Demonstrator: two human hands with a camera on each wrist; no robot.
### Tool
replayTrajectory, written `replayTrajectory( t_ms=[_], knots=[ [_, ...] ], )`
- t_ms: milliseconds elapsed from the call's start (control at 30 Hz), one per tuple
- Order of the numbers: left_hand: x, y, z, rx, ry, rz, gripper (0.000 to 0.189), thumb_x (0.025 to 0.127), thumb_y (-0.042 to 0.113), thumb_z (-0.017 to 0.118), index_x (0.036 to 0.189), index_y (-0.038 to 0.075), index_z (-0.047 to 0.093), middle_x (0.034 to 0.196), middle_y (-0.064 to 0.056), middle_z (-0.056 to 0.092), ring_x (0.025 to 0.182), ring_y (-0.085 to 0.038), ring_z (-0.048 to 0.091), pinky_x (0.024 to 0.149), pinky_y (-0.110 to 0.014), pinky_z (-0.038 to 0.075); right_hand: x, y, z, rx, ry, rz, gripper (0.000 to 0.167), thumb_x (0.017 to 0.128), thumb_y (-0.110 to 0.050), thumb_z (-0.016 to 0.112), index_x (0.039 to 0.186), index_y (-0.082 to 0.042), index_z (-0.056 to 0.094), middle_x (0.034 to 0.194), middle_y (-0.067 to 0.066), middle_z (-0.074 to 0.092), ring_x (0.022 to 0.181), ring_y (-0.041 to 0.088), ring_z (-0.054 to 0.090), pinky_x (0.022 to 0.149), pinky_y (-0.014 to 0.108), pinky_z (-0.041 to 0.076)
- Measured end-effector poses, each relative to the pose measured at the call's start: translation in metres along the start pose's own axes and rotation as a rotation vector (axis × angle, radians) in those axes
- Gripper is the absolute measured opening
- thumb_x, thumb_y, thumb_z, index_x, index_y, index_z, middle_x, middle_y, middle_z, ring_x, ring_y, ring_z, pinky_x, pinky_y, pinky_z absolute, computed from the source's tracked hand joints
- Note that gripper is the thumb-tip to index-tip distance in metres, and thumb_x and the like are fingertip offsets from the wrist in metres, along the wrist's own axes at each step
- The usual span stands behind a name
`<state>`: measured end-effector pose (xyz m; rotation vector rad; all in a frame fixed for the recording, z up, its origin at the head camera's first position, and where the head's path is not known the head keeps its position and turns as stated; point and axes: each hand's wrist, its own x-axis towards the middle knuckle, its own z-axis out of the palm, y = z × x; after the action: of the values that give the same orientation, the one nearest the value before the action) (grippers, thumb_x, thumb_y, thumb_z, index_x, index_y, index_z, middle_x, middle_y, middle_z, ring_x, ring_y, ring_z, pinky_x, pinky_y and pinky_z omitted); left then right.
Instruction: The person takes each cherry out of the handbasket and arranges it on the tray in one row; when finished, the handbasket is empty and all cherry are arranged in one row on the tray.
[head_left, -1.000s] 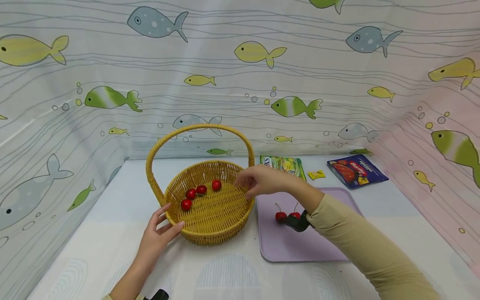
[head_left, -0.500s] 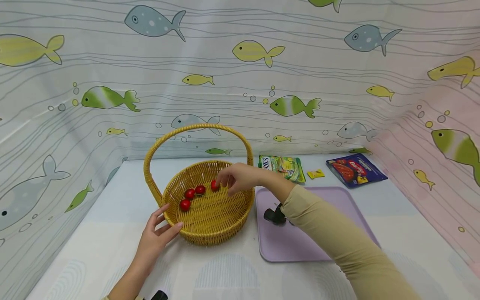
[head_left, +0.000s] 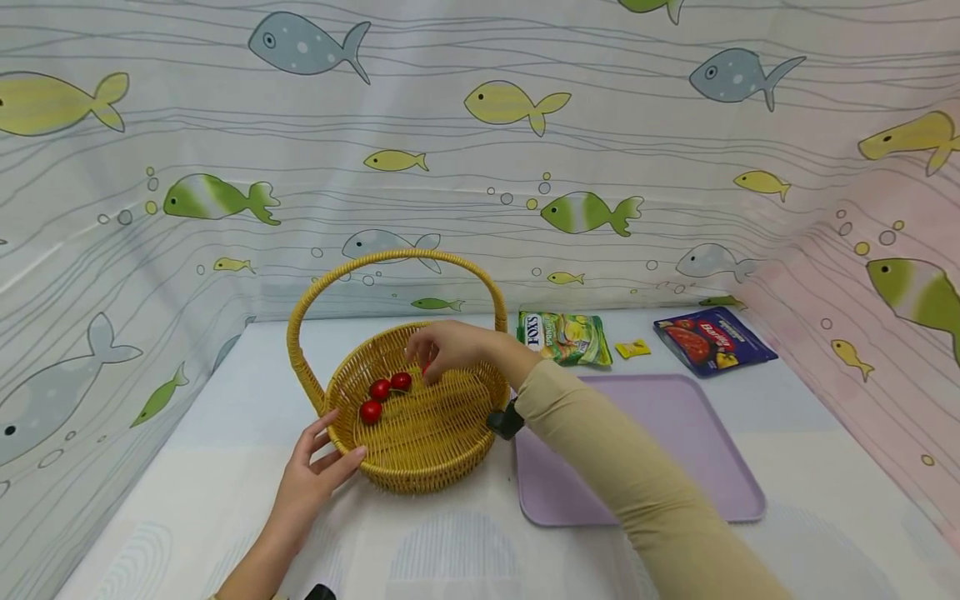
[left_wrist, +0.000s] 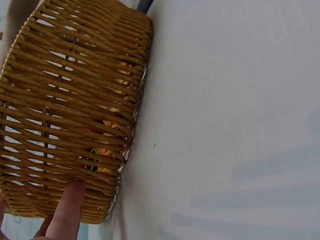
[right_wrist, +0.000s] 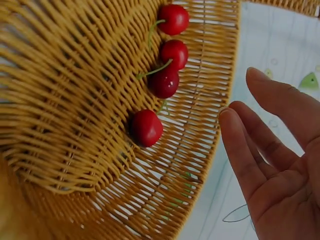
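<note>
The yellow wicker basket (head_left: 420,475) with a tall handle stands left of the middle. My left hand (head_left: 318,467) rests against its left side, thumb and fingers spread; a finger (left_wrist: 69,212) touches the woven wall in the left wrist view. Over the basket's inside hangs my right hand (head_left: 453,346), fingers bent loosely downward. In the right wrist view its fingers are apart, with nothing between them. Several red cherries lie in the basket; the nearest cherry (right_wrist: 146,128) is close to that hand, and only a bit of its red shows in the head view.
A lilac tray (head_left: 675,417) lies right of the basket, partly covered by the right sleeve. Behind it are a green FOX'S candy bag (head_left: 566,337), a small yellow wrapped candy (head_left: 632,348) and a blue Barilla pouch (head_left: 712,340). Fish-print cloth walls surround the table.
My right hand has moved left from the basket's right rim to above the cherries, covering most of one. The arm now hides the two cherries seen on the tray. The left hand stays put.
</note>
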<state>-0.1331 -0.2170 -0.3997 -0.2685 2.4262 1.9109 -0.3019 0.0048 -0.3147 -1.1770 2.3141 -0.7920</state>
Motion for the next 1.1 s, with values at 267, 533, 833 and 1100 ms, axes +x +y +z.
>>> replayTrajectory(
  t_ms=[267,533,833,1100],
  knots=[
    [0.002,-0.003,0.000,-0.012,0.010,0.003,0.072,0.089,0.025,0.065,0.146,0.020,0.022,0.144,-0.021,0.020,0.124,-0.037,0.039,0.082,-0.025,0.049,0.020,0.004,0.000,-0.014,0.018,0.045,0.031,0.084,-0.005,0.068,0.113,-0.012,0.062,0.109,0.011,0.060,0.096,0.016,0.057,0.075,0.025,0.048],
    [0.005,-0.008,-0.001,-0.010,0.009,0.011,0.073,0.088,0.025,0.066,0.147,0.021,0.022,0.145,-0.021,0.019,0.125,-0.037,0.039,0.083,-0.027,0.048,0.033,0.023,0.008,-0.017,0.018,0.116,0.037,0.083,-0.002,0.068,0.119,-0.006,0.060,0.118,0.013,0.057,0.108,0.021,0.052,0.078,0.027,0.048],
    [0.006,-0.008,-0.002,-0.013,0.000,0.021,0.072,0.089,0.025,0.065,0.147,0.020,0.022,0.145,-0.021,0.019,0.125,-0.037,0.039,0.082,-0.024,0.047,0.037,0.036,0.012,-0.059,-0.013,0.186,0.040,0.083,0.003,0.066,0.122,-0.007,0.060,0.125,0.010,0.053,0.116,0.023,0.048,0.082,0.029,0.047],
    [0.006,-0.009,-0.001,-0.002,0.002,0.026,0.072,0.088,0.026,0.066,0.146,0.020,0.023,0.144,-0.021,0.020,0.125,-0.038,0.039,0.084,-0.029,0.048,0.040,0.038,0.020,-0.110,-0.105,0.217,0.039,0.084,0.005,0.065,0.120,-0.009,0.061,0.128,0.011,0.051,0.119,0.025,0.046,0.084,0.030,0.047]
  ],
)
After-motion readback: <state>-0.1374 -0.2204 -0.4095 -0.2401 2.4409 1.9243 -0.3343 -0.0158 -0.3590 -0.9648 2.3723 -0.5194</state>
